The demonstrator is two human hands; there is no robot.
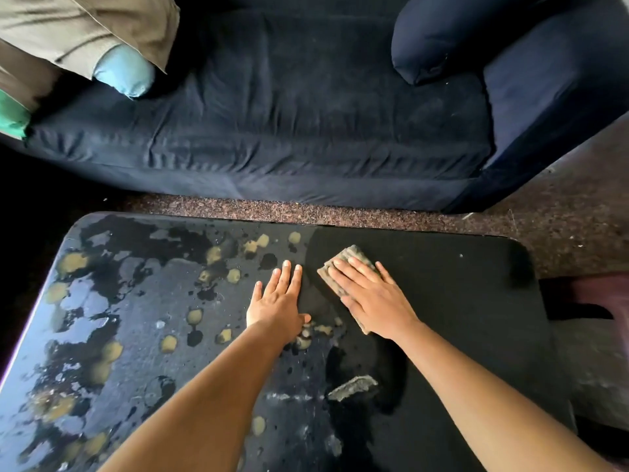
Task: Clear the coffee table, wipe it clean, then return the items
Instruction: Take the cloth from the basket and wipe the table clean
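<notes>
We see the coffee table [459, 301], black top w/ rounded corners, far edge running parallel to a strip of speckled brown carpet [306, 212] that separates it from the dark navy sofa [289, 114]. Right far corner curves off near carpet; the left edge catches a pale glare.

Our right hand [371, 294] lies flat, fingers spread, pressing a folded grey-brown cloth [350, 258] onto the tabletop at about centre, toward the far side. Left hand [277, 301] rests flat just left of it, fingers extended and close together, thumb out, palm on the surface, not holding anything.

Right half of the top is matte, even black. Left half is blotchy: worn grey patches, glossy wet-looking areas, and many small yellowish round spots [233, 275]. A torn grey scrap [354, 388] lies near side, between our forearms.

Sofa fabric is soft, creased; a round navy cushion [439, 42] sits far right, tan fabric [85, 25] and a light blue pillow [124, 74] far left.
</notes>
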